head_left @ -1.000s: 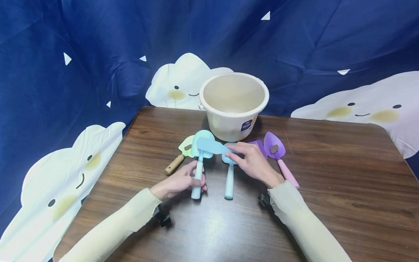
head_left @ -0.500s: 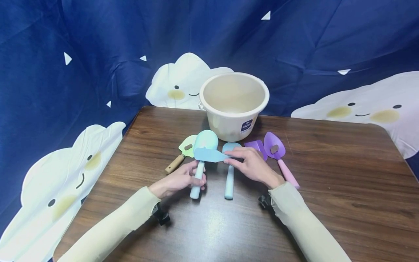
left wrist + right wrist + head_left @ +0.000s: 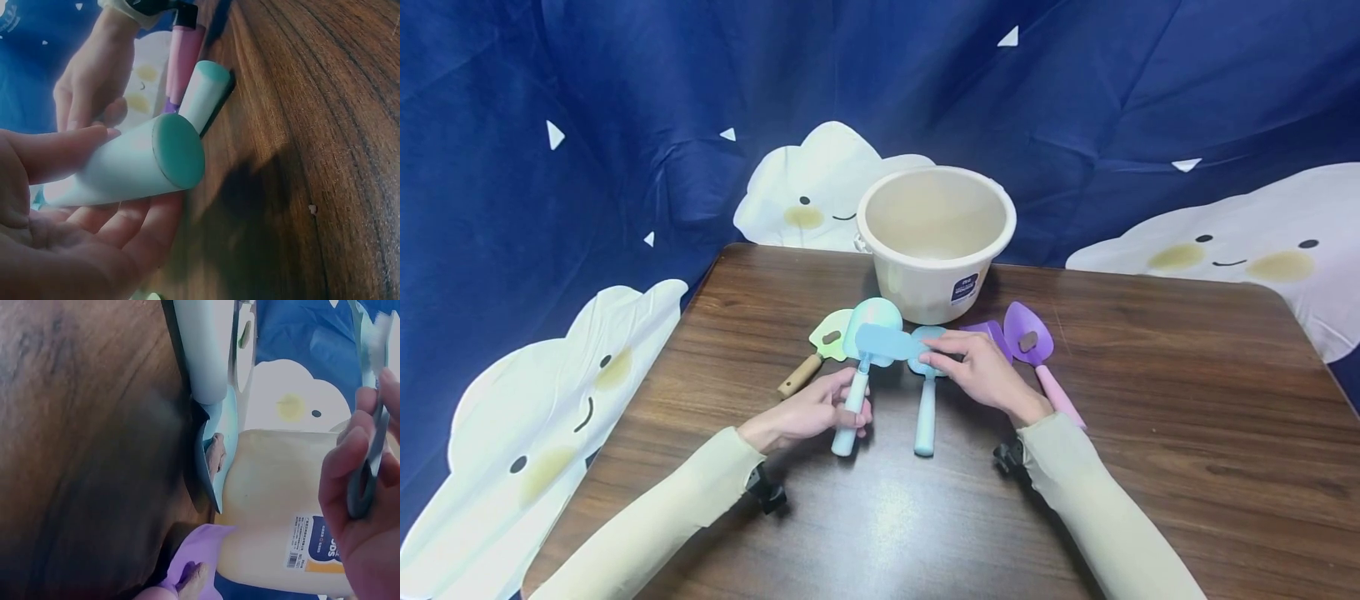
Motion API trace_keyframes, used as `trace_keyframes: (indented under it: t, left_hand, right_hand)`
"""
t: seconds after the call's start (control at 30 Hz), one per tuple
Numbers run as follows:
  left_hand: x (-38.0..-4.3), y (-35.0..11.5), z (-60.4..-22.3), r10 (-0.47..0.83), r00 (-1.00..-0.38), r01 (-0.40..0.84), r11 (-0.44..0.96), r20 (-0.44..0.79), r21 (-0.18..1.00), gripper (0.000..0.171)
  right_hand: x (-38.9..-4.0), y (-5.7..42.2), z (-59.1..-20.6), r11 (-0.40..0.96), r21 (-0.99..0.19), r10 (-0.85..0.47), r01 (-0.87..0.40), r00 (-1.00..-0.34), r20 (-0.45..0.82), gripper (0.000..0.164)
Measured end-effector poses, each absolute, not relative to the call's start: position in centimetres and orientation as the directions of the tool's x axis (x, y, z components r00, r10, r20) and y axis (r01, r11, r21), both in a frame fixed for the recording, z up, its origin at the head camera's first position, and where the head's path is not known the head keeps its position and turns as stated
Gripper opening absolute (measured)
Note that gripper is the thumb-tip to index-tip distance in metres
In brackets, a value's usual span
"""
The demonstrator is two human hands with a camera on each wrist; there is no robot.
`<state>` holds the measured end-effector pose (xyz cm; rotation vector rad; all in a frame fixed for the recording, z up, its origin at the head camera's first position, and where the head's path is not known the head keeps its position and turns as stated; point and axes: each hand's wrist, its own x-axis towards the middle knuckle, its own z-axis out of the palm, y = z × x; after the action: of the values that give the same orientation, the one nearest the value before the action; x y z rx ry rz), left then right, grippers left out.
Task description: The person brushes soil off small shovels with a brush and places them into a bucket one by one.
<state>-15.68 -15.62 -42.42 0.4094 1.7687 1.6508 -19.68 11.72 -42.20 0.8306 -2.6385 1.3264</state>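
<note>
A lime-green leaf-shaped shovel (image 3: pixel 827 323) with a brown handle lies leftmost on the dark wood-grain desk (image 3: pixel 1180 417). The left hand (image 3: pixel 805 412) grips the pale-turquoise handle of a round-bladed scoop (image 3: pixel 874 312) above the desk. Over that blade, the right hand (image 3: pixel 983 373) pinches a flat blue long-bladed tool (image 3: pixel 887 342). Beneath lies a light-blue plastic shovel (image 3: pixel 927 417), before a cream plastic bucket (image 3: pixel 917 287); rightmost, a purple pointed shovel (image 3: pixel 1030 323) with pink handle.

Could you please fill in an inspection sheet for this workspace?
Surface: wood-grain table, pale speck in the left wrist view.
Job's things: raised pale-teal scoop; blue tool overlapping its head, contact unclear.
Clutter: green scoop, light-blue scoop, partly hidden purple tool, pink-handled scoop; cream bucket behind.
Hands: left hand grips the pale-teal scoop; right hand pinches the blue tool.
Cables: nothing seen.
Surroundings: blue backdrop with smiling clouds.
</note>
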Motion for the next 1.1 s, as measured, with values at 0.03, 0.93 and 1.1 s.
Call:
trace_keyframes:
  t: [0.03,0.93,1.1]
  left_hand:
    - [-15.7,-15.7,-42.4,0.644,-0.72,-0.208,0.153,-0.257,0.966,0.036]
    - [-15.7,-15.3,-43.1,0.607,-0.744,-0.123,0.288,-0.28,0.95,0.038]
    - [-15.7,-15.2,-43.1,0.597,-0.75,-0.122,0.297,-0.284,0.947,0.038]
  right_hand:
    - [-19.8,11.8,-42.2,0.485,-0.719,-0.425,-0.498,-0.853,0.303,0.031]
    - [-18.2,9.6,-41.3,0.553,-0.329,-0.544,-0.766,-0.631,0.554,0.027]
    - [-18.2,9.7,-41.4,0.584,-0.309,-0.535,-0.75,-0.643,0.548,0.026]
